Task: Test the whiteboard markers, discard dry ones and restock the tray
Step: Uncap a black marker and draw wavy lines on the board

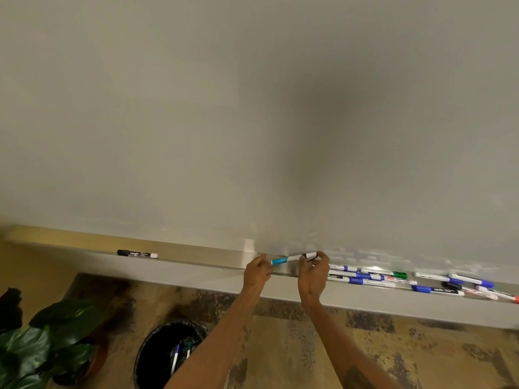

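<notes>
My left hand (pixel 257 272) pinches the light-blue end of a white marker (pixel 290 258) just above the tray (pixel 196 265). My right hand (pixel 313 272) grips the marker's other, black-marked end. The marker lies nearly level between both hands, close to the whiteboard (pixel 252 108). A black-capped marker (pixel 137 253) lies alone on the tray to the left. Several blue, green, black and red markers (pixel 368 276) lie in a heap on the tray to the right.
A black bin (pixel 157 349) stands on the floor below my left arm with a few markers (pixel 179 355) inside. A potted plant (pixel 53 338) stands at the lower left. The floor is patterned brown.
</notes>
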Demonstrator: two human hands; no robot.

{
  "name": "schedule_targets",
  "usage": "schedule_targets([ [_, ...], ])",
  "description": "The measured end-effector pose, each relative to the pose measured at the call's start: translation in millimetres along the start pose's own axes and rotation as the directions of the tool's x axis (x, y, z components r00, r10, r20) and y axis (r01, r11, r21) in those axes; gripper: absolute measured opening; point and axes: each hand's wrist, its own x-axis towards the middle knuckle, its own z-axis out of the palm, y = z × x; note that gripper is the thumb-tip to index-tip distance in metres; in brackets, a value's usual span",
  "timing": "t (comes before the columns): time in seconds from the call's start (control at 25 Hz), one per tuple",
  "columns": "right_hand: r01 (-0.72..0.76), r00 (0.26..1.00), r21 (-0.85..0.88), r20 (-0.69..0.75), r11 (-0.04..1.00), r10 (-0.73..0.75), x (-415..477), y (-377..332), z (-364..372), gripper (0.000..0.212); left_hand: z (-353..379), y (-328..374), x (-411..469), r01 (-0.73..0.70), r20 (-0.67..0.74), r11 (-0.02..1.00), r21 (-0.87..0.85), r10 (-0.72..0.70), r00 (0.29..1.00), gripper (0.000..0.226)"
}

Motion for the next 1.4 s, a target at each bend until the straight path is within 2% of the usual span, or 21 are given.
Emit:
schedule_targets([
  [0.12,0.078,0.995,0.172,-0.068,0.982,-0.067,-16,-22,-10,0.045,6,9,-18,0.005,0.086,0.999,-0.036,-0.002,0.996,0.026],
  [0.24,0.222,0.973,0.215,-0.119,0.951,-0.2,-18,-40,-26,0.042,14,27,-43,-0.002,0.208,0.999,0.036,-0.006,0.978,0.025],
  [0.32,0.349,0.937,0.207,-0.102,0.914,-0.334,-20,-50,-36,0.04,21,45,-61,-0.144,0.23,0.984,0.107,0.116,0.966,0.027],
  [0.36,0.406,0.914,0.201,-0.075,0.891,-0.4,-25,-55,-43,0.04,25,57,-74,-0.241,0.232,0.967,0.084,0.216,0.948,0.029],
  [0.44,0.497,0.865,0.194,-0.033,0.846,-0.5,-36,-68,-54,0.044,34,85,-101,-0.394,0.216,0.916,-0.072,0.4,0.891,0.032],
  [0.56,0.537,0.835,0.253,-0.025,0.805,-0.549,-43,-88,-63,0.036,41,124,-132,-0.538,0.166,0.804,-0.254,0.584,0.795,0.029],
  [0.68,0.555,0.809,0.311,0.015,0.771,-0.588,-49,-120,-72,0.027,39,154,-155,-0.613,0.152,0.72,-0.327,0.68,0.718,0.029],
  [0.84,0.555,0.774,0.369,0.101,0.746,-0.626,-58,-163,-87,0.03,31,186,-178,-0.65,0.162,0.657,-0.381,0.74,0.653,0.028],
  [0.96,0.555,0.758,0.389,0.128,0.735,-0.64,-62,-193,-97,0.024,25,208,-195,-0.709,0.174,0.626,-0.325,0.776,0.606,0.027],
  [1.2,0.685,0.685,0.323,0.019,0.653,-0.729,-75,-249,-120,0.027,28,253,-238,-0.774,0.083,0.52,-0.361,0.845,0.528,0.027],
  [1.4,0.743,0.584,0.399,0.006,0.538,-0.812,-88,-282,-143,0.021,27,292,-273,-0.801,0.006,0.39,-0.454,0.9,0.435,0.025],
])
